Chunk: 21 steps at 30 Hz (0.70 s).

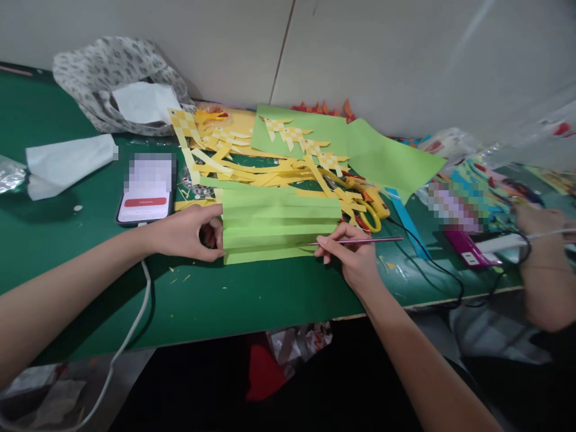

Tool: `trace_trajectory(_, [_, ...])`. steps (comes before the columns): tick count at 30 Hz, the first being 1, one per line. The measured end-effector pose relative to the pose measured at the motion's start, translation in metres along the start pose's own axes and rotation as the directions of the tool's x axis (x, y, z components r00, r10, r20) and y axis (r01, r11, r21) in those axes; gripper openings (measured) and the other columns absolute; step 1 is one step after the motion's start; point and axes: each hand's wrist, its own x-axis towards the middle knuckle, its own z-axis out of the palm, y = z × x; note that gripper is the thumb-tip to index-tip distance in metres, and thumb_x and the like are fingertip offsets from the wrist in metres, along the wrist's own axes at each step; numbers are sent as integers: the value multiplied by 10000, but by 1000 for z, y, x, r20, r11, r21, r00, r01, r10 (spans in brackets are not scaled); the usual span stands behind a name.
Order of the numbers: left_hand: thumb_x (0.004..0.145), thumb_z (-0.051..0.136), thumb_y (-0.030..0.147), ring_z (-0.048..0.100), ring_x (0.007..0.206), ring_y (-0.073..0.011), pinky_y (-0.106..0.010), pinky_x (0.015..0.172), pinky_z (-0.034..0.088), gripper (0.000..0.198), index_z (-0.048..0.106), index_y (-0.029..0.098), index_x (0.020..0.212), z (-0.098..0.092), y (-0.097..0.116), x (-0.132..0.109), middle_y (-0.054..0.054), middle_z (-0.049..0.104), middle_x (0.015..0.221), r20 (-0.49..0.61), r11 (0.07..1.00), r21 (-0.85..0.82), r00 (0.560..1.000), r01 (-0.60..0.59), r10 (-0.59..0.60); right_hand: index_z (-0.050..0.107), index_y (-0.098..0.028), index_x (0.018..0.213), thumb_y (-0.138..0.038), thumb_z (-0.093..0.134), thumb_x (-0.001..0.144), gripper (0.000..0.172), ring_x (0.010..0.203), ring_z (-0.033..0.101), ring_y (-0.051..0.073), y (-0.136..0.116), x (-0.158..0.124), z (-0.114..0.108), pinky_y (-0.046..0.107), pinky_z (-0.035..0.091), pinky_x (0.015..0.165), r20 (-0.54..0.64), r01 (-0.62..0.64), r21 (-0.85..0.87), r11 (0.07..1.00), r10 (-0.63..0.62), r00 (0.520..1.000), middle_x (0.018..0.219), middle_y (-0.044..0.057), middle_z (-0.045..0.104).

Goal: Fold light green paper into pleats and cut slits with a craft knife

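Observation:
A light green sheet of paper (pixel 279 210) with several crosswise folds lies in front of me on the green table. At its left edge my left hand (pixel 202 234) is closed, thumb and fingers pinching the paper's side. My right hand (pixel 348 249) is at the lower right corner, its fingers wrapped round a thin pink stick with a pointed tip (pixel 382 240). The tip rests over the paper's lower fold. Whether the right fingers also press on the paper I cannot tell. Yellow paper strips (pixel 270 174) lie tangled just behind the sheet.
A phone (pixel 146 186) with a white cable lies left. Yellow-handled scissors (pixel 371 216) and a yellow glue gun (pixel 375 201) are right, near a magenta power strip (pixel 470 249). Checkered woven paper pieces (pixel 301 144) lie behind. A co-worker's hand (pixel 537 222) is far right.

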Motion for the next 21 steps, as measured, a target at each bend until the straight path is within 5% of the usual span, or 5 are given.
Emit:
trace_trajectory(10, [675,665,320,628,579,-132,-243,541,511,308,423,209,831,0,-2,1,33,665,674,1,1000,-5,1000,-13,13,550,-187,640,-353,757,692,270,426,559,95,-15,-8,40,223,467,439,113,-93,-51,994,99,989,596,23,701])
trace_trajectory(21, [682,667,325,635,587,-143,-251,542,513,305,447,208,857,0,-2,0,24,676,684,3,1000,-15,1000,-25,25,537,-189,624,-374,752,692,292,386,497,73,-16,-5,45,207,428,392,132,-117,-81,990,127,983,587,24,695])
